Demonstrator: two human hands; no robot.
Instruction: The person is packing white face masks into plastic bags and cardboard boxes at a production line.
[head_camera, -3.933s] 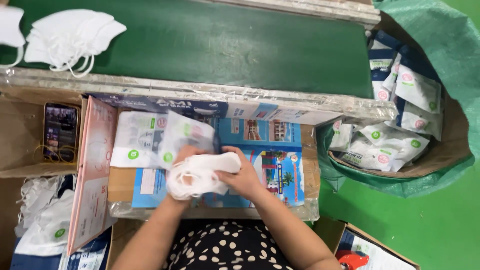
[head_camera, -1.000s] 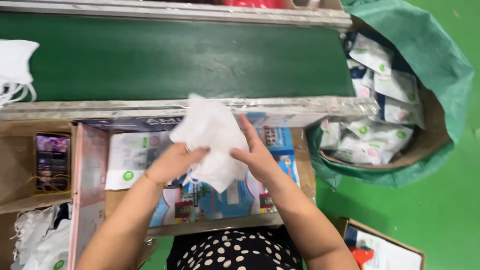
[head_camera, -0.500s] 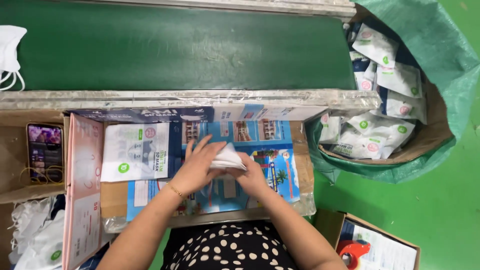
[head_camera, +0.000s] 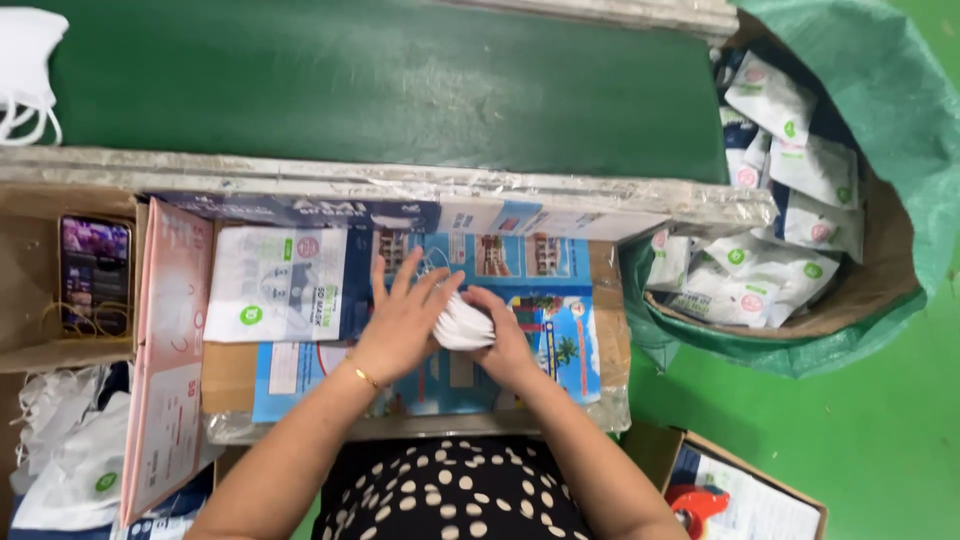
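Both hands (head_camera: 455, 325) – white masks (head_camera: 466, 322)

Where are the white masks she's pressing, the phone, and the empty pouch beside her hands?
White masks (head_camera: 463, 327), head view, on the folded stack's edge between both hands.
Phone (head_camera: 95, 275), head view, middle of its screen.
Pouch (head_camera: 275, 285), head view, centre of its white front.
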